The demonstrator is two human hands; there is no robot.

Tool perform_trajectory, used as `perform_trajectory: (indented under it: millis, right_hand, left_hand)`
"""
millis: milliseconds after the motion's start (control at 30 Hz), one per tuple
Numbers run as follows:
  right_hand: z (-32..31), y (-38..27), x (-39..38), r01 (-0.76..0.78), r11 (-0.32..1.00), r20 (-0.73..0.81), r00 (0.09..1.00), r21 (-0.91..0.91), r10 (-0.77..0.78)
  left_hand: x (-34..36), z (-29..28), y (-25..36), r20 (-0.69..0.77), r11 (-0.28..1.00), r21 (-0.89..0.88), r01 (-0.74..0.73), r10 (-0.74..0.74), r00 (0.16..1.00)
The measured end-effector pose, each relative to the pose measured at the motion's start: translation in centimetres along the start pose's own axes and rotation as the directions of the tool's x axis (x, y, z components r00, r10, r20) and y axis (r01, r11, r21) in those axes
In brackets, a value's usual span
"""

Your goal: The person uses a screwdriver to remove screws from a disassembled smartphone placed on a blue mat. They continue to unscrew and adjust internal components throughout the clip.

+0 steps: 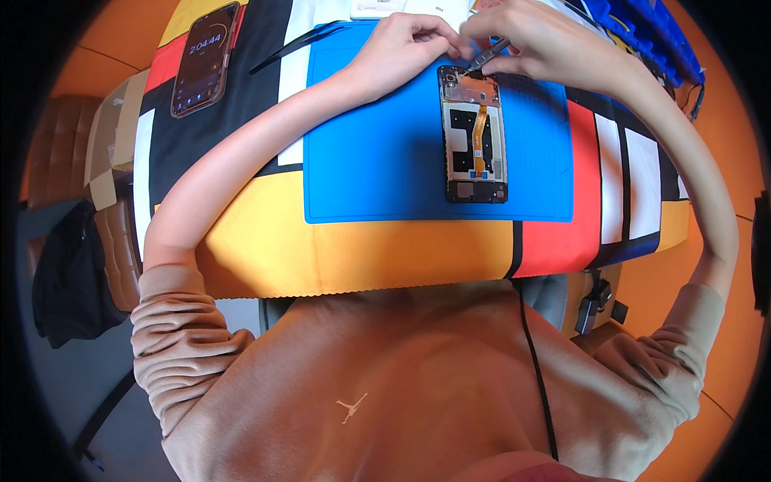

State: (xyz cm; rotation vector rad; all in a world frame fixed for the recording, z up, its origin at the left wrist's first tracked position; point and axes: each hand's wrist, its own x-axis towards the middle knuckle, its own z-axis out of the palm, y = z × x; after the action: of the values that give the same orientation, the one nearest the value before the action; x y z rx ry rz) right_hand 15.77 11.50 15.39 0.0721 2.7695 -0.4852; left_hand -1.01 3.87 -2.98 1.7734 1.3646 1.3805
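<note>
An opened phone [459,178] lies on the blue mat [361,177], its inner parts bare and an orange ribbon cable [480,132] running down its middle. My right hand [526,40] grips a slim dark tool [488,55], probably a screwdriver, slanted so that its tip meets the phone's upper end. Just beyond that end, my left hand [401,48] is closed, fingers curled and pressed together near the right hand's fingertips. Whether anything sits between the left fingers is hidden.
A second phone [204,60] with a lit timer screen lies at the far left. Black tweezers [295,47] rest across the mat's left edge. White boxes [430,10] stand at the back, and blue bins [654,36] at the back right. A patterned cloth [377,253] covers the table.
</note>
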Motion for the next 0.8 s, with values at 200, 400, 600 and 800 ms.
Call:
perform_trajectory:
  millis: [200,400,600,800]
  right_hand:
    - [0.7,0.4,0.5,0.048,0.989,-0.077,0.995,-0.142,-0.060]
    - [0.7,1.5,0.1,0.062,0.993,-0.056,0.996,-0.105,-0.068]
    - [0.7,1.3,0.2,0.058,0.994,-0.078,0.995,-0.088,-0.065]
    - [0.7,1.4,0.2,0.070,0.991,-0.068,0.995,-0.116,-0.078]
  left_hand:
    - [-0.1,-0.2,0.2,-0.009,1.000,0.016,-0.007,0.007,1.000]
    - [-0.1,-0.1,-0.2,-0.026,1.000,0.025,-0.017,0.018,0.999]
    - [-0.2,-0.3,-0.3,-0.007,0.998,0.063,-0.003,0.003,1.000]
    - [-0.1,-0.3,-0.1,-0.030,1.000,0.024,-0.018,0.019,0.999]
